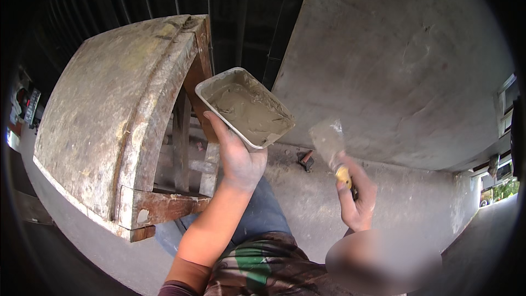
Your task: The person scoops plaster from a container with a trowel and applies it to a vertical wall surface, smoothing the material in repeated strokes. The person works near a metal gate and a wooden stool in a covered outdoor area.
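Observation:
A white-rimmed rectangular tub [245, 108], partly filled with wet grey-brown plaster [249, 111], rests tilted on my left hand [241, 159]. My left fingers are mostly hidden under the tub, with the thumb along its near side. Out to the right, my right hand [357, 192] is closed round the yellow handle of a putty knife [327, 138]. Its wide blade points up and away, slightly smeared by motion, and stands apart from the tub.
A worn wooden table [104, 109] with a stained top stands at my left. Ahead and to the right rises a grey plastered wall [394, 71]. A small dark tool with a reddish handle [306, 160] lies on the concrete floor [307, 203] near the wall's foot.

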Demonstrator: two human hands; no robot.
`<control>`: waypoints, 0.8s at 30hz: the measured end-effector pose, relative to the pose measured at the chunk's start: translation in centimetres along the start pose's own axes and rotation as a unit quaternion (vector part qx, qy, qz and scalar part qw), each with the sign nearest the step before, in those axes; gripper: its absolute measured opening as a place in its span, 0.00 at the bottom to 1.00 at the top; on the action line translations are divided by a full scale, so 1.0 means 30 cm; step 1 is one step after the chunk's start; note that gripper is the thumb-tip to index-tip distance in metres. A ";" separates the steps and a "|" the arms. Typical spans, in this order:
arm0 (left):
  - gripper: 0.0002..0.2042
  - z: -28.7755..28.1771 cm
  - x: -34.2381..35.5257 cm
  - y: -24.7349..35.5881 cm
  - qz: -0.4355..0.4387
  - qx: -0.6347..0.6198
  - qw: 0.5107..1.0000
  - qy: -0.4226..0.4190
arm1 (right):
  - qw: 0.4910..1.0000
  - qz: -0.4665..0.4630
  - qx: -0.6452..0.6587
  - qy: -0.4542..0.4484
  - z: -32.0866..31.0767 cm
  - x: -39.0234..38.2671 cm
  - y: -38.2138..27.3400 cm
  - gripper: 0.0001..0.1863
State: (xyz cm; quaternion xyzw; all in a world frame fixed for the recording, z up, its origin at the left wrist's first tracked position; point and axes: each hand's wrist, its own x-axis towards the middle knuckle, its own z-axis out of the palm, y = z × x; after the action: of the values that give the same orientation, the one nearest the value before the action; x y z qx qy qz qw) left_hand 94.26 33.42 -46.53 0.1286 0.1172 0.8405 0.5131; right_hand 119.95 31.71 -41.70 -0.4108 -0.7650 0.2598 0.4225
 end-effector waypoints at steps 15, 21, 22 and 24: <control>0.41 0.007 -0.002 0.007 -0.015 0.009 1.000 0.022 | 0.974 -0.165 -0.154 0.027 0.276 -0.036 -0.012 0.36; 0.41 0.008 0.039 -0.028 -0.003 -0.013 0.998 0.067 | 0.985 -0.135 -0.108 -0.017 0.117 -0.036 0.027 0.27; 0.41 -0.012 0.047 -0.036 0.006 -0.018 0.998 0.065 | 0.989 -0.119 -0.087 -0.028 0.084 -0.014 0.030 0.24; 0.40 -0.029 0.047 -0.042 0.002 -0.016 0.998 0.053 | 0.991 -0.106 -0.082 0.028 0.027 0.042 0.077 0.22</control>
State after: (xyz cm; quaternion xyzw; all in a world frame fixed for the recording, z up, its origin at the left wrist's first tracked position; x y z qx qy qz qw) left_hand 94.40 35.18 -47.62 0.0757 0.1305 0.8489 0.5065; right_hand 119.81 33.95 -43.30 -0.3677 -0.8106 0.1384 0.4342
